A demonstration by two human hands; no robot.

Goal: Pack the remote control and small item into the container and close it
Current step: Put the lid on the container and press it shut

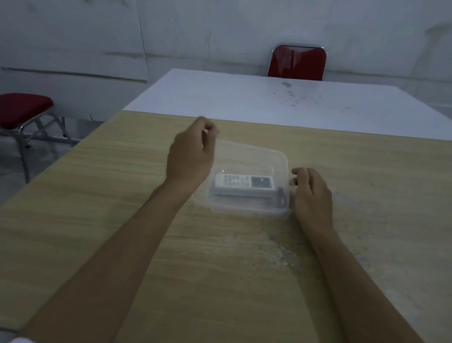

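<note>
A clear plastic container (245,210) sits on the wooden table. Inside it lies a white remote control (243,182), with a small dark item (281,196) at its right end. A translucent lid (252,154) hangs tilted over the container, its far side raised. My left hand (193,153) pinches the lid at its far left corner. My right hand (311,194) rests on the table against the container's right side. Its fingers are loosely curled near the lid's right edge, and nothing shows in their grip.
The wooden table (207,268) meets a white table (298,103) behind it. A red chair (298,63) stands beyond the white table and another red chair (12,113) is at the left. Pale dusty marks (280,252) lie near the container.
</note>
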